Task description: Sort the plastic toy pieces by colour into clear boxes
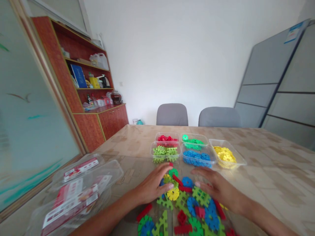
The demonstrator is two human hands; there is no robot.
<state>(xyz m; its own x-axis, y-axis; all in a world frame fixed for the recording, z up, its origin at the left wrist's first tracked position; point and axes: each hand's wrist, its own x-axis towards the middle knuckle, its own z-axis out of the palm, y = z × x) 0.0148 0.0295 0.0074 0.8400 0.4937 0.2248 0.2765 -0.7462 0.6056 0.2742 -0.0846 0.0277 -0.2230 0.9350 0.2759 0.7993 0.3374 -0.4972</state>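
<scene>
My left hand (156,183) hovers over the left part of a loose pile of plastic building pieces, thumb and fingers apart. A small red patch shows at its fingertips; I cannot tell whether it is a piece. Just under the thumb lies a yellow snowflake disc (173,193). My right hand (219,186), slightly blurred, is over the pile's right side with its fingers spread, beside a light green notched piece (201,195). Between the hands are a blue disc (187,182) and a red bar (185,189). More blue, green and red pieces lie nearer to me.
Behind the pile stand clear tubs of sorted pieces: red (167,138), light green (165,151), green (194,143), blue (198,158) and yellow (225,155). Clear lids (110,168) with labels are stacked at left. Two grey chairs (172,114) stand beyond the table (270,160).
</scene>
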